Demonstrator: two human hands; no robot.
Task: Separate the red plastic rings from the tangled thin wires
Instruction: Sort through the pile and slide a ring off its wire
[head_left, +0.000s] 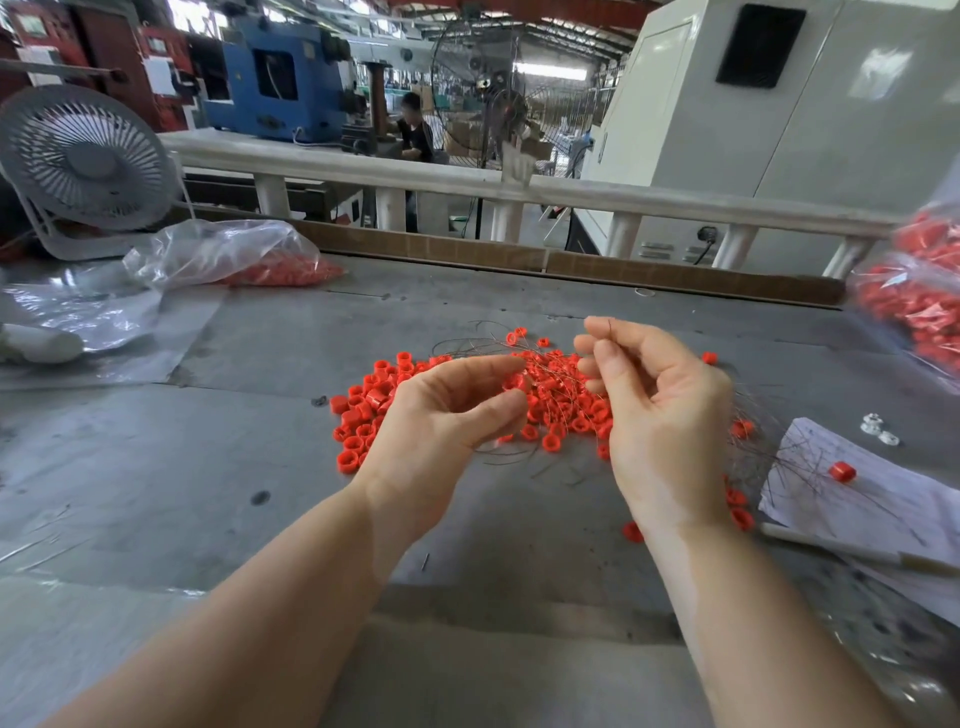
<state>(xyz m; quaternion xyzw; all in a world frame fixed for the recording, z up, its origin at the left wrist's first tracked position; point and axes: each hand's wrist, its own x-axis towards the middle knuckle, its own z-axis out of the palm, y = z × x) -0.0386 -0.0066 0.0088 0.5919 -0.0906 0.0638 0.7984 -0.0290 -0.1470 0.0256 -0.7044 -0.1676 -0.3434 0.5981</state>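
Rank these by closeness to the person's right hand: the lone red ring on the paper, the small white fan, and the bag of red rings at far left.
From the right hand, in the head view:
1. Lone ring, just right of the hand, on the paper.
2. Bag, across the table to the far left.
3. Fan, behind the bag, at the left edge.

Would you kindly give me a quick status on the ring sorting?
Left hand pinching thin wire, right hand curled above the pile. Small red plastic rings heaped on grey table, thin dark wires tangled through. Nothing blocking.
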